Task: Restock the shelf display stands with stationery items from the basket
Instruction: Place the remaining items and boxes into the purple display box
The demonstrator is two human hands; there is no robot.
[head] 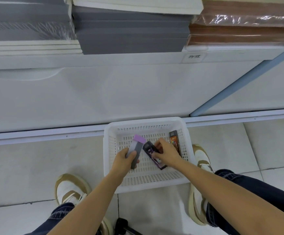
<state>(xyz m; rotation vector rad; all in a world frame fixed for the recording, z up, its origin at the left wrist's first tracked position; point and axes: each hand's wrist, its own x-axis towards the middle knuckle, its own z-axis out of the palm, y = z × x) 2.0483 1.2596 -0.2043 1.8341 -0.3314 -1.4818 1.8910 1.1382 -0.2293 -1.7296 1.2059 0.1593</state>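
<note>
A white perforated basket (114,167) stands on the floor between my feet, against the shelf base. My left hand (123,161) is inside it, shut on a grey pack with a lilac end (137,148), held tilted above the basket floor. My right hand (167,154) grips a dark purple pack (152,153) near its upper end; the pack's lower end rests on the basket floor. An orange and black pack (175,139) leans against the basket's right wall, partly hidden by my right wrist.
The white shelf base (104,92) rises right behind the basket. On the shelf above lie stacks of grey sheets (131,31), brown wrapped sheets (242,28) and white boards (32,48). A blue post (239,82) runs diagonally at right. A black object (122,225) sits by my left shoe.
</note>
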